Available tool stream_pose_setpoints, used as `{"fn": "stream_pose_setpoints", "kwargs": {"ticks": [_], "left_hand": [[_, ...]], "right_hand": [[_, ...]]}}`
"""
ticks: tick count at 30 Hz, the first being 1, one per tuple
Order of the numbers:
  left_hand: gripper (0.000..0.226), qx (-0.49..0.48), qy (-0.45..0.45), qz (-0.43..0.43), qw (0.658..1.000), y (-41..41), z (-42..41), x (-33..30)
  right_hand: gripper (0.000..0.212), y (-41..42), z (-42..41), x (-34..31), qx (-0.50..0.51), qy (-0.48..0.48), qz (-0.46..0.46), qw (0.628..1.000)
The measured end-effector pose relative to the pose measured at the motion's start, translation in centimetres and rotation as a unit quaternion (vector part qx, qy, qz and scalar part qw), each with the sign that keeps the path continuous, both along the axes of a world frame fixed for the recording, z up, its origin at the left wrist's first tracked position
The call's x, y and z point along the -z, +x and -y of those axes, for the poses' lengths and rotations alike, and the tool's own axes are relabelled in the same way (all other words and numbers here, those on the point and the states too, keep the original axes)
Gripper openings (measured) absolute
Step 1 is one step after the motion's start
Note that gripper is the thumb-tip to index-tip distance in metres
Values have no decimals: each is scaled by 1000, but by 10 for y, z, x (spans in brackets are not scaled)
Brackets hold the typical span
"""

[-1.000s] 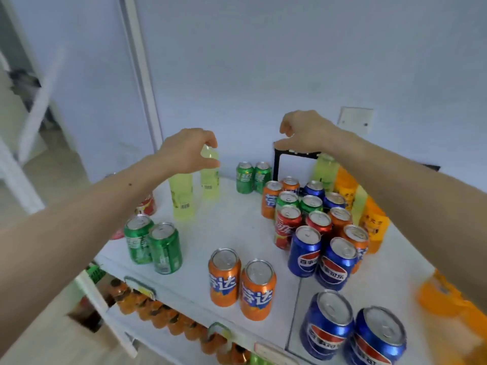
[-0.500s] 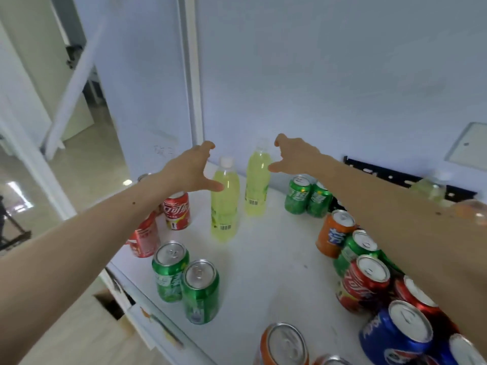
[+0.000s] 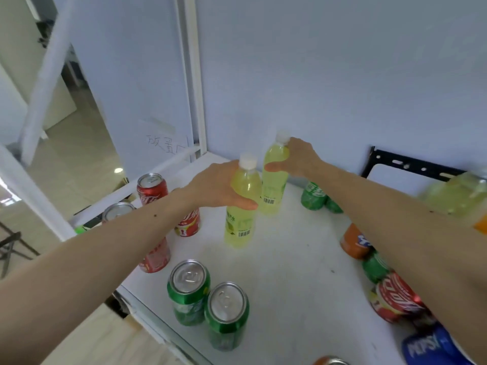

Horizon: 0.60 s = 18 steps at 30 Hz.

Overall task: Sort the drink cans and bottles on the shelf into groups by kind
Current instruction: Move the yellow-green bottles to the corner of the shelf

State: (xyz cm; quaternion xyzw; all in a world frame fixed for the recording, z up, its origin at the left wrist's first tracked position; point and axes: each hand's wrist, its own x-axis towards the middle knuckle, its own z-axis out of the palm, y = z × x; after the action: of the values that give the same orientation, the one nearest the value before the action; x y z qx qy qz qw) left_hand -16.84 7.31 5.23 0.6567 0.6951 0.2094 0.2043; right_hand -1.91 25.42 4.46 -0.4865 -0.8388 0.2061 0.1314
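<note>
Two yellow-green bottles with white caps stand upright on the white shelf (image 3: 290,259). My left hand (image 3: 218,185) grips the nearer bottle (image 3: 241,214) round its upper body. My right hand (image 3: 297,159) grips the farther bottle (image 3: 274,191) near its shoulder, close to the back wall. Red cola cans (image 3: 152,188) stand at the left edge, partly hidden by my left forearm. Two green cans (image 3: 208,299) stand at the front. Green cans (image 3: 313,197) sit at the back, and mixed orange, green, red and blue cans crowd the right side under my right arm.
A white post and a wall panel close the shelf's back left corner. A black metal bracket (image 3: 411,164) sits on the back wall at right. Another yellow-green bottle (image 3: 456,193) is blurred at the far right. Bare shelf lies between the bottles and the front green cans.
Both hands have closed in from just beside the two bottles and now hold them. The view has moved closer and a little left.
</note>
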Motion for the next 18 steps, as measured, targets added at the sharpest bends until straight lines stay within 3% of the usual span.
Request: {"fn": "stream_pose_setpoints", "kwargs": {"ticks": [8,12,18], "left_hand": [[76,6,47,-76,996,13,-7,-41],[88,49,85,-70,993,47,-15,-85],[61,147,155,-27,976,136,-18,-138]], "right_hand": [[48,61,44,-88,40,19,-67,997],[55,123,83,-153,113,55,-113,986],[48,236,156,-216,219,125,-121,960]]}}
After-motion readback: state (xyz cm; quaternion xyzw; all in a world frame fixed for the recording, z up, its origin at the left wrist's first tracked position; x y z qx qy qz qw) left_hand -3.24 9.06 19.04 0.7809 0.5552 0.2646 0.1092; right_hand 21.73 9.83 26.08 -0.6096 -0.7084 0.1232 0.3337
